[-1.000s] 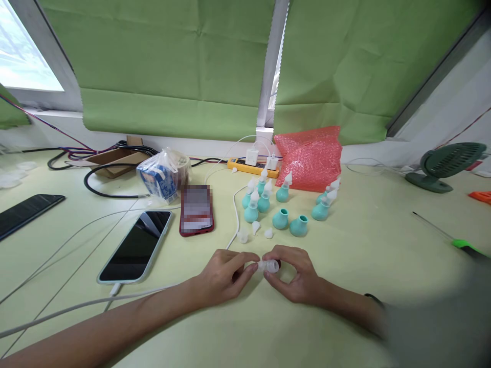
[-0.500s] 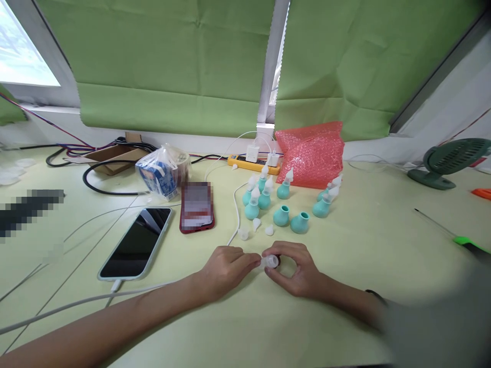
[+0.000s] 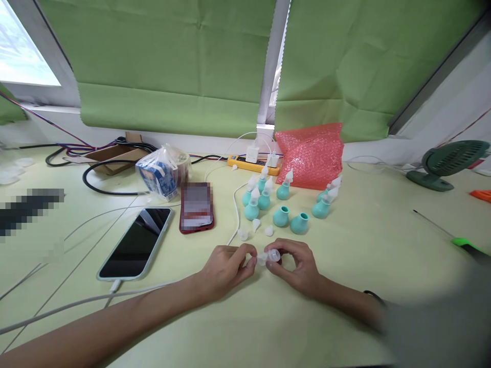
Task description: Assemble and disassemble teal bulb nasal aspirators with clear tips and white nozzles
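Observation:
Between my hands, low over the table, is a small translucent plastic piece. My right hand pinches its wider end between thumb and fingers. The fingers of my left hand are pinched together at its narrow end. Beyond my hands stand two open teal bulbs without tips. Several teal bulbs with translucent tips stand behind and to either side of them. Loose on the table lie a white pointed tip, another tip and a translucent round piece.
To the left lie a black-screened phone, a red-cased phone and a plastic-wrapped package. A yellow power strip and red bubble wrap are at the back. On the right are a green fan and a green-handled tool.
My left fingertips have drawn back slightly and curled into a rounder pinch, showing more of the translucent piece. My right hand still holds it, now turned a little.

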{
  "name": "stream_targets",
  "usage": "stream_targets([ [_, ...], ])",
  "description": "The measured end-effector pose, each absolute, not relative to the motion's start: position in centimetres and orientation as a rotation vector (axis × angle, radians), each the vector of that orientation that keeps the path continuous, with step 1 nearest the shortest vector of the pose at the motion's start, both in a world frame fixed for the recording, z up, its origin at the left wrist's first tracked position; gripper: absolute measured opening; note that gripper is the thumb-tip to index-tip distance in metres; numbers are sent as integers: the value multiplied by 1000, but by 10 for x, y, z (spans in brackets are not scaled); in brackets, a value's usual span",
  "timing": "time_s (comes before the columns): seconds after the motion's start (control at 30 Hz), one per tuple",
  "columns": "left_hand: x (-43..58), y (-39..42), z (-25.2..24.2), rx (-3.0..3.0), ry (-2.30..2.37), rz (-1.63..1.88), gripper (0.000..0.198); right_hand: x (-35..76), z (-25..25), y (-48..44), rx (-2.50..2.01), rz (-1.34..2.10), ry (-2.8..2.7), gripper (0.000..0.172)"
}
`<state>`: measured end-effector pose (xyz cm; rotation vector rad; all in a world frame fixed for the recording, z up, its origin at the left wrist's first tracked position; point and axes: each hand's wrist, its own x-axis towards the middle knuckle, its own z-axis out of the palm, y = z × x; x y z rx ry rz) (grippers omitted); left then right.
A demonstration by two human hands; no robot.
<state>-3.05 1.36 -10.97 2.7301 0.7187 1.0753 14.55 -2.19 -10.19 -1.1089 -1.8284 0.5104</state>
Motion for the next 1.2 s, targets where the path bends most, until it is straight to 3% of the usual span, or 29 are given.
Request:
stream_targets([
  [0.2,-33,14,-110,2631,860,1003,8,153,-109,-16,-1219,586,-1620,7],
  [0.4,-31,19,-120,2686,1021,968,21,152,-111,-16,-1159,458,-1756,10],
  [0.6,-32,20,-113,2520,1120,1051,17,149,-111,-14,-1219,372,-1781,14],
  [0.8,-31,25,-107,2585,1217,959,46,149,-112,-13,-1233,313,-1882,16],
  [1.07,-30,25,-106,2507,1129,840,22,148,-112,-13,-1221,185,-1936,16],
  [1.2,-31,21,-106,2519,901,996,16,148,-110,-15,-1144,159,-1955,33],
])
